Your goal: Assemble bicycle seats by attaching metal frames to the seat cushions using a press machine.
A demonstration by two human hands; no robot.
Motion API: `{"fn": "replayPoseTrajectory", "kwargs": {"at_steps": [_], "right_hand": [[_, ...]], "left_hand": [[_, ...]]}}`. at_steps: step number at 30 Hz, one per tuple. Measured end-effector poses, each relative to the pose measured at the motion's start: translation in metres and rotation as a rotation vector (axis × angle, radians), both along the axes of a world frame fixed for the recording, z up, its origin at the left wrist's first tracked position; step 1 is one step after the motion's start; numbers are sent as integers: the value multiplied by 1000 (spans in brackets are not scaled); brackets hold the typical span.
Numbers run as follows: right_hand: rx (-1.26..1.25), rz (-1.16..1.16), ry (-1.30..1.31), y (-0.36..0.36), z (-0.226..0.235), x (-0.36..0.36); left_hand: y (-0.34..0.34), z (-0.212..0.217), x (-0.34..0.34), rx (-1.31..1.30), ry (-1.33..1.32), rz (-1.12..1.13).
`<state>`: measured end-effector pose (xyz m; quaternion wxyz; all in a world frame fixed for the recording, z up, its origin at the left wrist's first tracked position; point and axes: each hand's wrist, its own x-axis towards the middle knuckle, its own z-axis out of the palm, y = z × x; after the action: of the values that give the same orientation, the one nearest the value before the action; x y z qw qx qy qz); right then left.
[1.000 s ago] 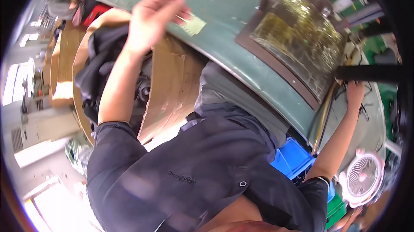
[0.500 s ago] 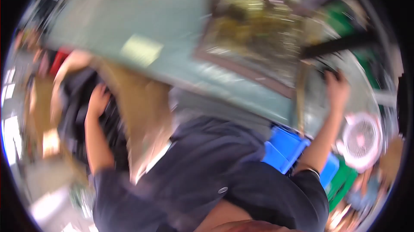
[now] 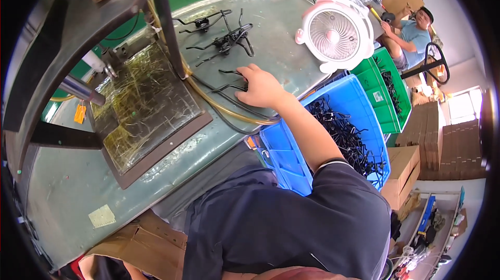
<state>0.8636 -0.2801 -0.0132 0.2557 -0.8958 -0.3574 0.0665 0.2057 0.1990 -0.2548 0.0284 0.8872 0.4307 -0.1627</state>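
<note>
Fingers [image 3: 243, 71] of right hand [image 3: 261, 88] gripping black wire piece [image 3: 227, 87] | bare tabletop [image 3: 281, 51] toward fan [image 3: 333, 35] | forearm [image 3: 315, 134] over blue bin [image 3: 363, 104] rim

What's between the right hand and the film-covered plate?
Head view, going from the right hand to the plate: prongs of a black wire part, then dark cables and a yellowish hose on the tabletop.
</note>
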Motion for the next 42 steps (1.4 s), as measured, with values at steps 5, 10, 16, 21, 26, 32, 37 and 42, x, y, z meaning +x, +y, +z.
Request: {"fn": "replayPoseTrajectory", "kwargs": {"at_steps": [5, 10, 16, 21, 26, 32, 37, 42], "right_hand": [[90, -57, 55, 7, -1, 7], [96, -33, -64, -2, -15, 9], [52, 40, -74, -2, -22, 12], [37, -9, 35, -23, -40, 37], [5, 89, 27, -6, -36, 38], [59, 37, 69, -7, -37, 27], [56, -5, -13, -7, -30, 16], [142, -122, 48, -6, -28, 16]], "left_hand": [[-23, 11, -5, -29, 19, -73], [-114, 78, -134, -40, 140, 89], [-169, 235, -150, 556, -15, 835], [-165, 331, -92, 222, -1608, 1232], [-189, 329, 20, -1485, -2264, 822], [-206, 272, 162, -1938, -1992, 467], [-213, 262, 211, -1356, -1790, 188], [-201, 248, 241, -689, -1496, 107]]}}
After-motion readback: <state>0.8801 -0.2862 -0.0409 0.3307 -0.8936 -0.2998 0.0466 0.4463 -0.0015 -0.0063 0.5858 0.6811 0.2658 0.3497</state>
